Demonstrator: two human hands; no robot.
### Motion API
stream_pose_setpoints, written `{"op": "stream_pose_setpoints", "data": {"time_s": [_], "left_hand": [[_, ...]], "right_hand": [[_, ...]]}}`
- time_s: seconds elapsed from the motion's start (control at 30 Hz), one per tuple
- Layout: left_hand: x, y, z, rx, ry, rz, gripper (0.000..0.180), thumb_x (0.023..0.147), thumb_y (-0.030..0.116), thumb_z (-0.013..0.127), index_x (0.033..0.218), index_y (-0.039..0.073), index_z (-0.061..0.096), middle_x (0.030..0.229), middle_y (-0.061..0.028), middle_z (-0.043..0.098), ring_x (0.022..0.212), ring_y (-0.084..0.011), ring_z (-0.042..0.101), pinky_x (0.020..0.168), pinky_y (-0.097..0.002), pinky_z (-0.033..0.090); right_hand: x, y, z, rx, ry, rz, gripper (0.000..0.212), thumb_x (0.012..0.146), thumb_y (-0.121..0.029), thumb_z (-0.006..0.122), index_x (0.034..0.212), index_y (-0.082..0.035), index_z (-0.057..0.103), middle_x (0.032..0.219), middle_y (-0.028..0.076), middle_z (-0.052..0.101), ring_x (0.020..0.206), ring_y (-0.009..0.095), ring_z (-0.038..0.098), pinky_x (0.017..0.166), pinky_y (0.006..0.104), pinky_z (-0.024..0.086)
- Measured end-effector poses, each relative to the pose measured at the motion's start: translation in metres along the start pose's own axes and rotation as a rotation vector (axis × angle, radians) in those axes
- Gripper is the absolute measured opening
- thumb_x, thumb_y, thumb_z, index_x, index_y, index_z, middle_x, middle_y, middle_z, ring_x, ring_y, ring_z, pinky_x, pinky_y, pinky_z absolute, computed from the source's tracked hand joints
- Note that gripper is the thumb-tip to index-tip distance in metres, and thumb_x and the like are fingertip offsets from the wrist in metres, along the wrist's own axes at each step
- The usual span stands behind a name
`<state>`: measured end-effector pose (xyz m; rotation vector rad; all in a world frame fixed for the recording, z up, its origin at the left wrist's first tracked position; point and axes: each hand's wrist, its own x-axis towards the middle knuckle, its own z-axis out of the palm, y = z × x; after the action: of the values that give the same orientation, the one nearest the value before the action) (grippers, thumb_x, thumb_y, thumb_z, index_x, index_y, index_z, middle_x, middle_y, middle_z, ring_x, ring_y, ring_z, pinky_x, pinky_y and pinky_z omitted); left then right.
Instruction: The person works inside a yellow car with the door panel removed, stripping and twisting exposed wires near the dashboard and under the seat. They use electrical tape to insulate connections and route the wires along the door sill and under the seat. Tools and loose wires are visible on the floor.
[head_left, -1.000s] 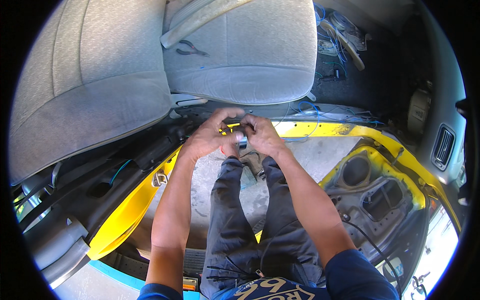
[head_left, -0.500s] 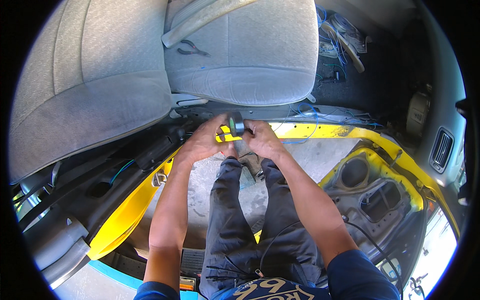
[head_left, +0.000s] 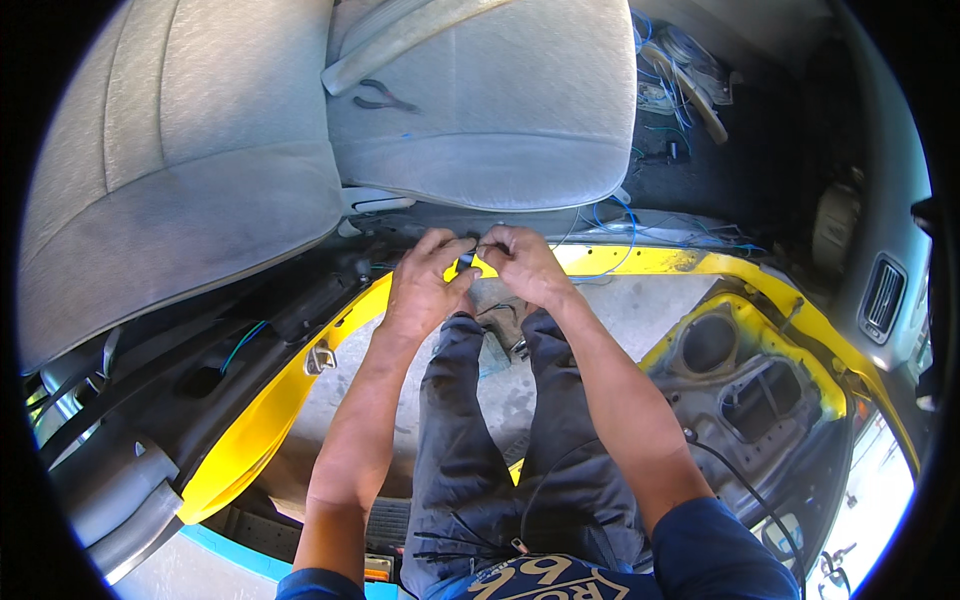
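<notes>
My left hand and my right hand meet over the yellow door sill, thumbs and fingers pinched close together. A small dark part of a roll of black tape shows between them, by my left fingers; the rest is hidden. My right fingertips are closed too, on something too small to make out. Thin blue wires run along the sill just right of my right hand.
Pliers lie on the grey seat, beside a long pale trim strip. More wires and trim lie on the dark floor at the far right. An open door with a round speaker hole stands at the right.
The tape roll, earlier standing in plain view between my hands, has dropped mostly behind my fingers. My left hand has moved slightly right and the fingertips have drawn together.
</notes>
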<state>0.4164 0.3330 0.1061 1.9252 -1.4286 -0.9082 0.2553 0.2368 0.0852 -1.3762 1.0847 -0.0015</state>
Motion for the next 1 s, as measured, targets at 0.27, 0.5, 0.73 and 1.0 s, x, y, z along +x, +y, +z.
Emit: {"op": "stream_pose_setpoints", "data": {"time_s": [0.27,0.5,0.73,1.0], "left_hand": [[0.012,-0.008,-0.010,-0.158,-0.213,-0.226,0.015,0.076,0.008,0.084,0.087,0.002,0.074,0.084,-0.0122,0.066,0.078,-0.0257,0.068,0.071,-0.0390,0.054],[0.009,-0.011,-0.008,-0.210,-0.159,-0.381,0.016,0.090,0.007,0.076,0.085,-0.006,0.070,0.074,-0.0133,0.070,0.062,-0.0169,0.067,0.060,-0.0322,0.054],[-0.002,-0.013,-0.002,-0.238,-0.202,-0.347,0.013,0.093,0.005,0.071,0.086,-0.006,0.068,0.077,-0.0126,0.069,0.061,-0.0157,0.067,0.057,-0.0312,0.054],[-0.012,-0.023,0.012,-0.001,-0.104,-0.089,0.010,0.090,0.004,0.069,0.084,-0.003,0.064,0.082,-0.0219,0.067,0.078,-0.0417,0.064,0.072,-0.0490,0.050]], "right_hand": [[-0.006,-0.008,0.005,-0.295,0.053,-0.258,0.011,0.086,-0.013,0.066,0.091,-0.004,0.068,0.089,0.018,0.071,0.090,0.039,0.067,0.084,0.0466,0.051],[-0.046,-0.021,0.027,-0.231,0.284,-0.245,0.028,0.096,-0.027,0.064,0.102,0.001,0.062,0.107,0.018,0.061,0.109,0.040,0.055,0.095,0.0507,0.044],[-0.033,0.019,0.039,0.414,-0.273,0.179,0.070,0.102,-0.061,0.052,0.135,0.001,0.056,0.133,0.018,0.060,0.122,0.026,0.056,0.101,0.0361,0.046],[-0.024,0.011,0.052,0.064,0.056,0.126,0.028,0.091,-0.026,0.059,0.101,-0.002,0.069,0.094,0.025,0.071,0.086,0.041,0.069,0.082,0.0430,0.054]]}}
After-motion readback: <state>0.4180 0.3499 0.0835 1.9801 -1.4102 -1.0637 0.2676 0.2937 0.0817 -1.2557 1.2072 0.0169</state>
